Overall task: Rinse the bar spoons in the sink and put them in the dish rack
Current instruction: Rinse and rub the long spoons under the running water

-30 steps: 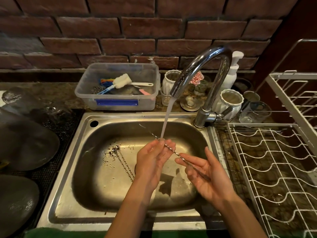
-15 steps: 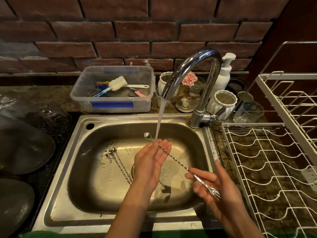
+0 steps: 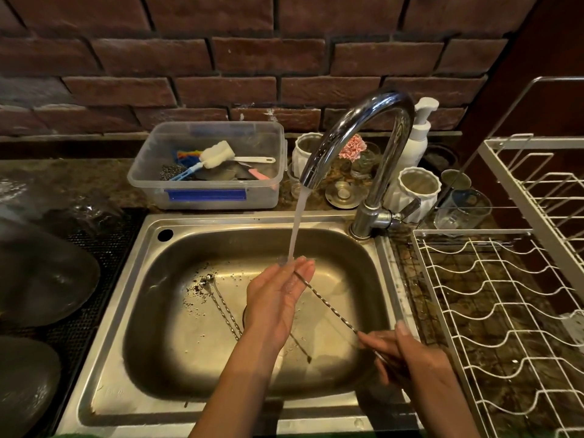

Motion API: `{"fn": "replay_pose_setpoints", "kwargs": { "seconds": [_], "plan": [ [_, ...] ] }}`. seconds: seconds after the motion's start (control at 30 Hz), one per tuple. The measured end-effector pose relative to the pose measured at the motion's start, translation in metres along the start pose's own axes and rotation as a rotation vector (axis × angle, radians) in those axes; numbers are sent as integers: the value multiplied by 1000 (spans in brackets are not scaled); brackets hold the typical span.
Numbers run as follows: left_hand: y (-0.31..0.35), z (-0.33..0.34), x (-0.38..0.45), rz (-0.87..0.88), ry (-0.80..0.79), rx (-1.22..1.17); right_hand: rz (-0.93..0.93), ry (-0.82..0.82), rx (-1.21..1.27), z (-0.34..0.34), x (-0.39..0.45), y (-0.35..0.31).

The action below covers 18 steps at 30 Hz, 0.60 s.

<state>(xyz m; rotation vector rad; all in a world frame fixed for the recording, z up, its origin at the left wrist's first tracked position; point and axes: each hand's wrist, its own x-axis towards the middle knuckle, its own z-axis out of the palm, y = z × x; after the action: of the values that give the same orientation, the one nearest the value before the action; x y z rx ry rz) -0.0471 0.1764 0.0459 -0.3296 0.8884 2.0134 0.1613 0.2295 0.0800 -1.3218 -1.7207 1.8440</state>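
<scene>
I hold one long twisted bar spoon (image 3: pixel 328 306) over the steel sink (image 3: pixel 104 403). My right hand (image 3: pixel 410 355) grips its lower end near the sink's right rim. My left hand (image 3: pixel 278 295) pinches the upper end, fingertips right under the water stream (image 3: pixel 297 226) from the chrome tap (image 3: pixel 376 147); the spoon's bowl is hidden by the fingers. Two more bar spoons (image 3: pixel 221 306) lie side by side on the sink floor, left of my left hand, among dark specks. The white wire dish rack (image 3: pixel 499 298) stands to the right of the sink.
Behind the sink a clear plastic tub (image 3: pixel 205 184) holds brushes and a sponge wand. White ribbed cups (image 3: pixel 417 188), a soap pump bottle (image 3: pixel 417 137), a glass (image 3: pixel 461 210) and a small pink flower stand around the tap. Dark glassware rests on a mat at left (image 3: pixel 44 273).
My right hand has drawn the spoon down and to the right, so more shaft shows between my hands. My left fingers now cover the spoon's bowl under the stream.
</scene>
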Motion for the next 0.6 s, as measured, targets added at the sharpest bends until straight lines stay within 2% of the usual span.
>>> {"fn": "replay_pose_setpoints", "kwargs": {
  "seconds": [0.37,0.5,0.6],
  "plan": [
    [7,0,5,46,23,11,-236,-11,-154,18,2,-3],
    [15,1,7,33,15,-45,-109,-23,-21,21,7,-1],
    [20,1,8,17,-3,-111,89,-15,282,30,13,-1]
  ]
}}
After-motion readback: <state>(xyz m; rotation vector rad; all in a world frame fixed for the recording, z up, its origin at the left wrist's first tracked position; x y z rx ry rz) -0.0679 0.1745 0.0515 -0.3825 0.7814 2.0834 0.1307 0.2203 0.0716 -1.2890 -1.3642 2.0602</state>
